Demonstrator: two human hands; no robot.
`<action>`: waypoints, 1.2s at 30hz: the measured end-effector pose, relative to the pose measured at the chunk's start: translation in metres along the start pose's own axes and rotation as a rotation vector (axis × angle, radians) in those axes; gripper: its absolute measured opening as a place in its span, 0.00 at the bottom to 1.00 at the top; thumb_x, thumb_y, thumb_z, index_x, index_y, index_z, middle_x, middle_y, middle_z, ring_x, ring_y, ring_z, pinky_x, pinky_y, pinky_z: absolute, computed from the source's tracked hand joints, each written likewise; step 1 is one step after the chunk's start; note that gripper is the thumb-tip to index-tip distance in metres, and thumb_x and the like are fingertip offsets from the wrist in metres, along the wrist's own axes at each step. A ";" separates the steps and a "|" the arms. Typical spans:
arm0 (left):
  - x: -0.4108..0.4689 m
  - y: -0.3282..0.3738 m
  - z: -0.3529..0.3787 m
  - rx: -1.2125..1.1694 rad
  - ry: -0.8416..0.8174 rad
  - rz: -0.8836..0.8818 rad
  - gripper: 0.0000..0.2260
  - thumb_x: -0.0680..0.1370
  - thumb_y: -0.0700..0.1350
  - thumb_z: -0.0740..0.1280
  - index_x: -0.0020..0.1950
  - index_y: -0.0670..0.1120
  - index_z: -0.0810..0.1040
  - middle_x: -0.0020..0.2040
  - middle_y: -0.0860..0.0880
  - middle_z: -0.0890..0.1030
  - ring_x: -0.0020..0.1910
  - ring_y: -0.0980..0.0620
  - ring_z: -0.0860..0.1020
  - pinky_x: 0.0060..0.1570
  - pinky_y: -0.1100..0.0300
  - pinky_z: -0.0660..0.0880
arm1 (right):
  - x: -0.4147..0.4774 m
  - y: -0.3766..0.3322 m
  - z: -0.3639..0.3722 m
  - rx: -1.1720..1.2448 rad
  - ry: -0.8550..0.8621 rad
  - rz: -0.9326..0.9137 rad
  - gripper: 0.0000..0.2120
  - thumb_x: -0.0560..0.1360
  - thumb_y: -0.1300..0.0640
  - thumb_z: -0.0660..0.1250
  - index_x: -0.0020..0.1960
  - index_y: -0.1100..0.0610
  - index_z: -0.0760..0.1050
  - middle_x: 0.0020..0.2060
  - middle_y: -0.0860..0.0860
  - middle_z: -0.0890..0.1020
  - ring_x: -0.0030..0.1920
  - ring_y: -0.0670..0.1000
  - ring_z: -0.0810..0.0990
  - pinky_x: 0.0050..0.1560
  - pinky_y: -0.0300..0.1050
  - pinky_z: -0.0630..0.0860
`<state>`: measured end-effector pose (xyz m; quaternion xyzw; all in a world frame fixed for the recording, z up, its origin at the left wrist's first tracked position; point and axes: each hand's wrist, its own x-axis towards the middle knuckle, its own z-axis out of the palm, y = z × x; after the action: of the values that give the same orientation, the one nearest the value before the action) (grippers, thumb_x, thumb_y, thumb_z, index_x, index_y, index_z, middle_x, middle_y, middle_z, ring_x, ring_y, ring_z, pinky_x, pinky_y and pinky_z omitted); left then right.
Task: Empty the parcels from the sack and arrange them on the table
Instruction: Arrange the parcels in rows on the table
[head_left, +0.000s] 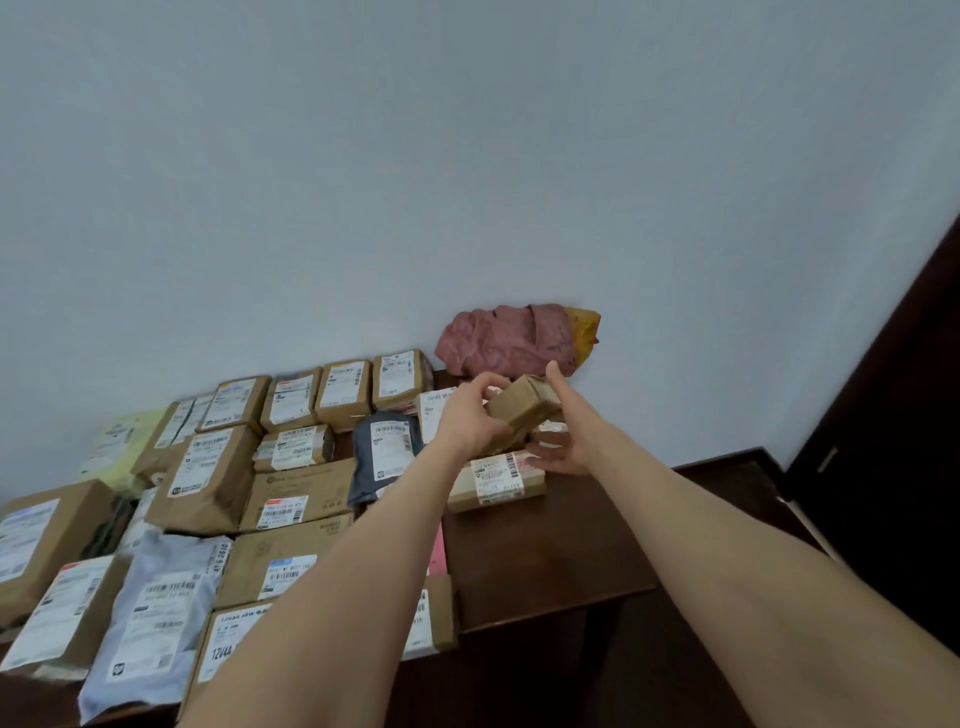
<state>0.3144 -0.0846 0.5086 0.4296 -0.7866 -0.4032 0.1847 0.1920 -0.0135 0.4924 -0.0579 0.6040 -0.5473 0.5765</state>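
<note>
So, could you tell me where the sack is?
Head view: the sack lies crumpled against the wall at the table's far right, behind the raised box.

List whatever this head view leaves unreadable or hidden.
All in the head view:
Small brown parcel: ends covered by the left hand and right hand; no label shows.
Pink sack: crumpled against the wall, contents unseen.
Shipping labels: print too small and blurred to read.
Front box: partly hidden by the left forearm.
Leftmost parcels: cut off by the frame edge.
</note>
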 end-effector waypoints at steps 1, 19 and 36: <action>0.000 0.003 0.001 0.070 0.000 0.063 0.20 0.67 0.41 0.76 0.54 0.53 0.75 0.49 0.50 0.75 0.48 0.50 0.77 0.50 0.52 0.79 | -0.003 -0.002 -0.002 0.044 -0.012 -0.002 0.32 0.67 0.28 0.66 0.53 0.55 0.76 0.50 0.57 0.80 0.51 0.56 0.81 0.51 0.53 0.80; 0.003 0.002 -0.022 -0.164 0.267 -0.156 0.22 0.78 0.53 0.64 0.70 0.45 0.67 0.64 0.47 0.75 0.59 0.51 0.73 0.54 0.59 0.69 | -0.019 -0.013 -0.003 0.246 0.011 -0.153 0.13 0.74 0.66 0.63 0.57 0.58 0.72 0.44 0.57 0.81 0.43 0.54 0.81 0.38 0.48 0.80; 0.002 -0.004 -0.027 -0.261 -0.040 -0.101 0.28 0.75 0.57 0.67 0.73 0.52 0.65 0.61 0.46 0.76 0.55 0.51 0.77 0.58 0.52 0.76 | -0.017 -0.016 0.004 -0.047 0.129 -0.227 0.08 0.70 0.64 0.65 0.49 0.59 0.76 0.39 0.54 0.81 0.40 0.52 0.79 0.43 0.46 0.76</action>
<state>0.3330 -0.1003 0.5214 0.4327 -0.7085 -0.5193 0.2026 0.1916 -0.0103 0.5161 -0.1043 0.6420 -0.5973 0.4692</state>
